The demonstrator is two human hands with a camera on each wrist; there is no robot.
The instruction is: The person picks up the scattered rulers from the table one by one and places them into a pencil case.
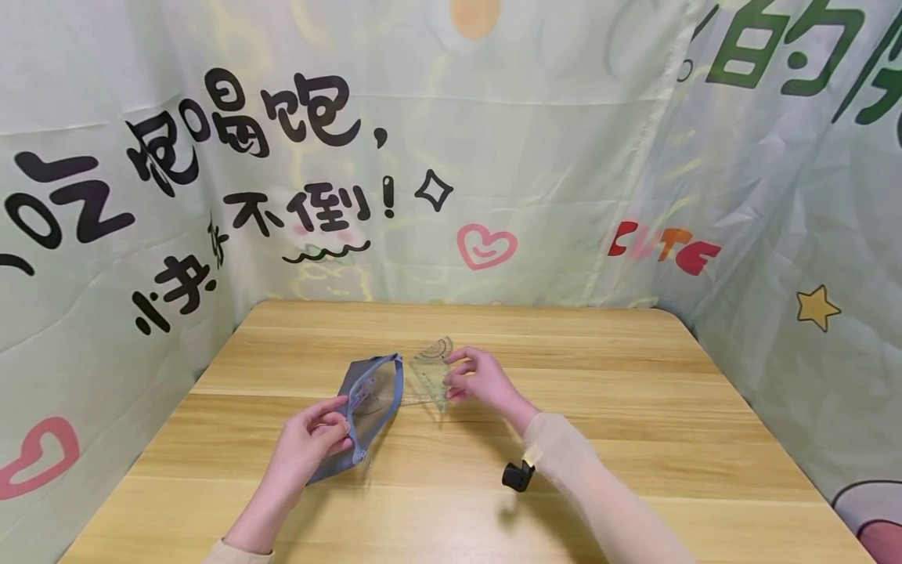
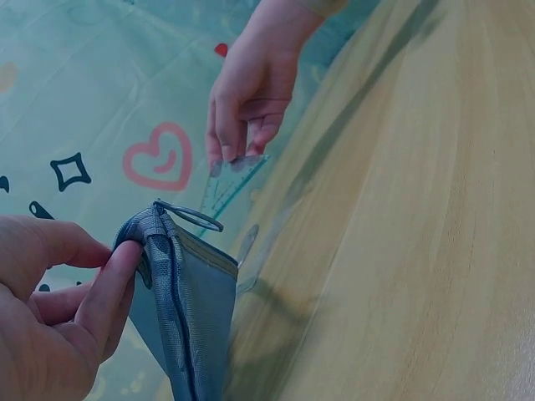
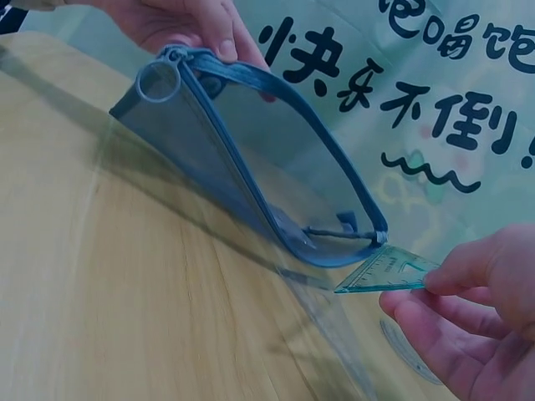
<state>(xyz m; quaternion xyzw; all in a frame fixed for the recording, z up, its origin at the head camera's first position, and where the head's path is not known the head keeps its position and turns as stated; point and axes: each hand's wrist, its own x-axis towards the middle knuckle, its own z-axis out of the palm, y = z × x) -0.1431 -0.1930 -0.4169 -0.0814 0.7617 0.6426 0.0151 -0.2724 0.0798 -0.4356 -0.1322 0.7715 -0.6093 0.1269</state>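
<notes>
Set square of clear, green-tinted plastic, triangular and marked along its edge [image 3: 380, 274], is pinched between the thumb and fingers of the right hand [image 1: 485, 380], held up off the table just beside the mouth of a blue-grey, see-through zip pouch [image 1: 373, 399]. The left hand [image 1: 308, 440] pinches that pouch by its rim, thumb against fingers, with the opening spread and turned towards the set square. A round metal-looking ring [image 3: 159, 81] hangs at the zip. Near the right hand lie a clear, curved plastic protractor [image 1: 438, 349] and a clear, straight-edged plastic strip [image 3: 328, 327], both on the pale wood-grain table [image 1: 620, 376]. Beyond hangs a pale green cloth backdrop printed with black characters and hearts [image 1: 557, 172]
</notes>
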